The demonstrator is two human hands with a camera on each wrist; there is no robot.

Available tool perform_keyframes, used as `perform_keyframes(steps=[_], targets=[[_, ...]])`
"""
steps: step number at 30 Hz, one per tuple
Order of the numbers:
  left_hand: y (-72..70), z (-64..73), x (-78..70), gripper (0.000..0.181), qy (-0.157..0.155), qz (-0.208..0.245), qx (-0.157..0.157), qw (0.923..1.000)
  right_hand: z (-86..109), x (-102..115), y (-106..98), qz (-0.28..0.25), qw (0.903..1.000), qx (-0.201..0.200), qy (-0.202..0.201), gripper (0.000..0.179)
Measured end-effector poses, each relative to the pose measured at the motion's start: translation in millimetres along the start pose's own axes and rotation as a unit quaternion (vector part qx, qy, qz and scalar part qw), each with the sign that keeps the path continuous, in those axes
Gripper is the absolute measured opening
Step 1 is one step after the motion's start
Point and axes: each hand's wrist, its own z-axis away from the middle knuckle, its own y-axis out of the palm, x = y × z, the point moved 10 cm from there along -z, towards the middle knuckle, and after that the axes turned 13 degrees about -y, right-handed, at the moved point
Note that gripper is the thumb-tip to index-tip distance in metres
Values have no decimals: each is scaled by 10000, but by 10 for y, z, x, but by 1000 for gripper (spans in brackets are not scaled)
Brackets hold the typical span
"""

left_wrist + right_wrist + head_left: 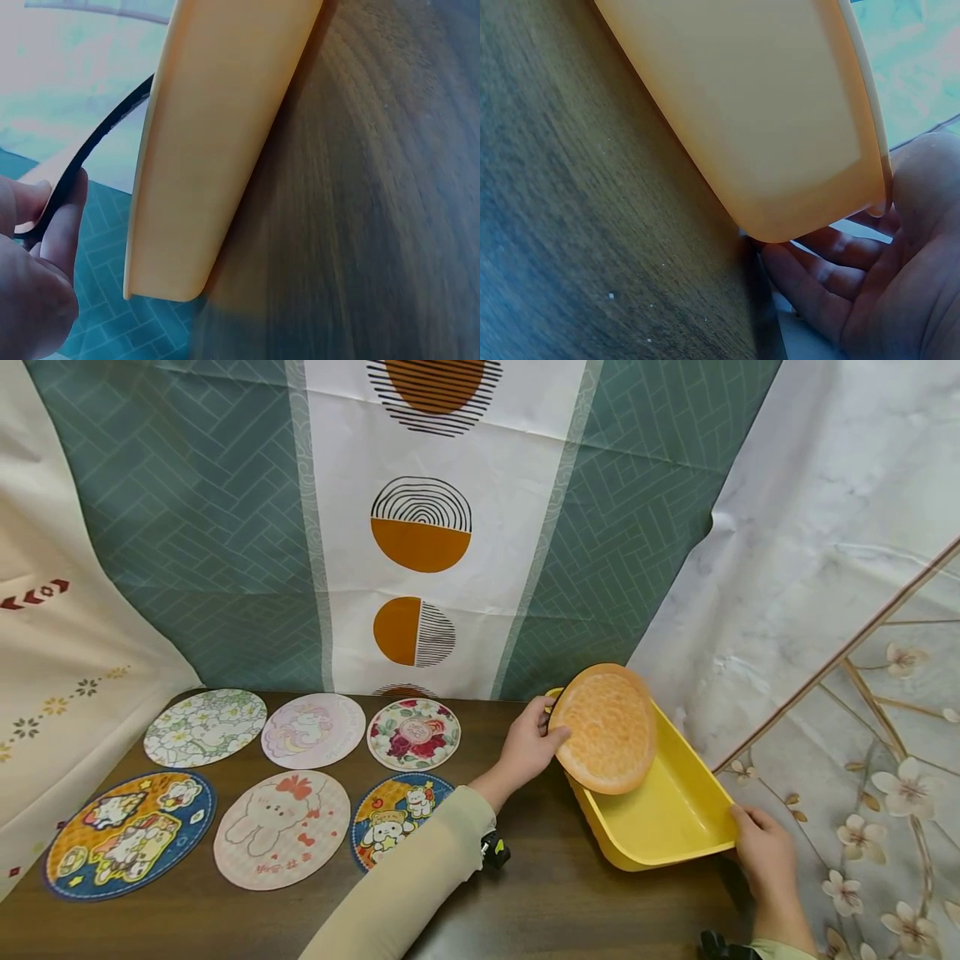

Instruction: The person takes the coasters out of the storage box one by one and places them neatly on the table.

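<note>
My left hand [528, 747] pinches the left edge of a round mat [606, 731] printed like a golden-brown flatbread. It is tilted over the far left part of a yellow plastic bin [667, 818]. In the left wrist view the mat's dark underside [97, 135] shows, bent in a curve between thumb and fingers, beside the bin's outer wall. My right hand [765, 847] grips the bin's near right corner. In the right wrist view its thumb lies over the rim and its curled fingers [810, 289] reach under the corner.
On the dark wooden table [540, 893], several round printed mats lie in two rows at the left, among them a rose one [414, 735] and a pink rabbit one [281, 831]. My left forearm passes over a blue bear mat [401, 814]. Patterned cloths [225, 527] hang behind and at both sides.
</note>
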Motion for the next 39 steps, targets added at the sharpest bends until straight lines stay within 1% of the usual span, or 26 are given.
perform_keyframes(steps=[6, 12, 17, 25, 31, 34, 39], targets=[[-134, 55, 13, 46, -30, 381, 19, 9993, -3, -18, -6, 10, 10000, -32, 11, 64], [-283, 110, 66, 48, -155, 441, -75, 9989, -6, -37, -7, 19, 10000, 0, 20, 65], [-408, 144, 127, 47, -334, 485, -172, 9981, -1, -35, 3, -22, 10000, 40, 21, 65], [-562, 203, 186, 48, -547, 601, -232, 9964, -2, -47, -2, -71, 10000, 8, 42, 63], [-663, 249, 162, 50, -557, 632, -310, 9960, -9, -37, -2, -82, 10000, -15, 23, 62], [-707, 278, 162, 50, -593, 626, -308, 9958, -11, -28, 1, -85, 10000, -10, 0, 63], [-795, 319, 163, 48, -552, 677, -244, 9959, -8, -8, 6, -77, 10000, -22, -22, 62]])
